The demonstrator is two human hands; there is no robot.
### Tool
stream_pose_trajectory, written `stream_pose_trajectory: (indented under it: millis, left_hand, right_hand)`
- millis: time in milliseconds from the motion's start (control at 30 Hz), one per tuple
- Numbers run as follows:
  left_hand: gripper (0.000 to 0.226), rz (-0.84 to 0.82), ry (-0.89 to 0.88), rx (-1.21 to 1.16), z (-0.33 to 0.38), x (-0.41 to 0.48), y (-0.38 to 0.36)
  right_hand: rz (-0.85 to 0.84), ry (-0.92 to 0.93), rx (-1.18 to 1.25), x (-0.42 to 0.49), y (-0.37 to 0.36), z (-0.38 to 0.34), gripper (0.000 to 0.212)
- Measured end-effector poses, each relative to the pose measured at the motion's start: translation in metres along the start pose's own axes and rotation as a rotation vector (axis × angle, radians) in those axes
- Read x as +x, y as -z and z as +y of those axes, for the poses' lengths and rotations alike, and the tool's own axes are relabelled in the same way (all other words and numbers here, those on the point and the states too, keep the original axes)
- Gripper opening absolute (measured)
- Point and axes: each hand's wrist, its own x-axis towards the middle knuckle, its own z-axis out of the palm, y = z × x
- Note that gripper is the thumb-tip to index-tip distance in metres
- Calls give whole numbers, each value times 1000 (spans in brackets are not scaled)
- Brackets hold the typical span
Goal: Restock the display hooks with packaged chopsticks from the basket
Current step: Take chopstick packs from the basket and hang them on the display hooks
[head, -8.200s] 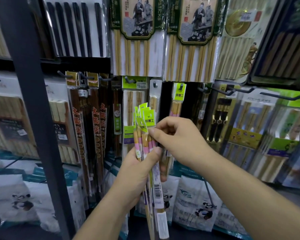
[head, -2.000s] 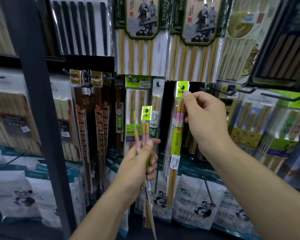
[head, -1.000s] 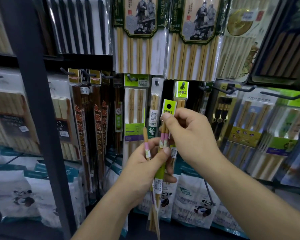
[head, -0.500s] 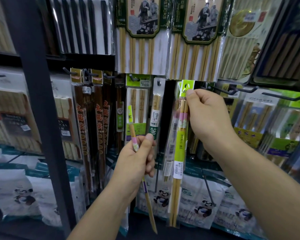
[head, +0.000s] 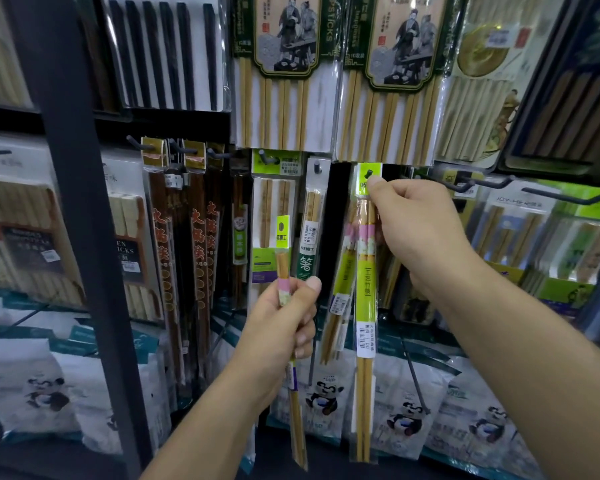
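Chopstick pack [head: 365, 271] header pinched by right hand [head: 416, 230], hook mostly hidden; left hand [head: 281, 327] grips another pack [head: 283, 268].

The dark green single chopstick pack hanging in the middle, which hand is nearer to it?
Left. The left hand sits just below the dark green pack, its thumb almost at the label's lower edge. The right hand is off to the pack's right, pinching a lime-header pack.

"10双装" on green pack [head: 286, 69]; "JOY-HE" on header card [head: 515, 202]
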Motion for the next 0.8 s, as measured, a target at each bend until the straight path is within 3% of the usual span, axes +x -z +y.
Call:
stream_pose_trajectory:
  millis: [433, 667, 800]
  left_hand:
    - [36, -47, 71, -188, 4, -2, -2]
    - [21, -43, 54, -133, 2, -3, -1]
    - [8, -2, -47, -49, 2, -3, 0]
  right_hand:
    - [61, 8, 8, -1, -1, -3, 54]
    - [66, 5, 15, -2, -1, 0, 56]
    - [52, 19, -1, -12, -1, 13, 55]
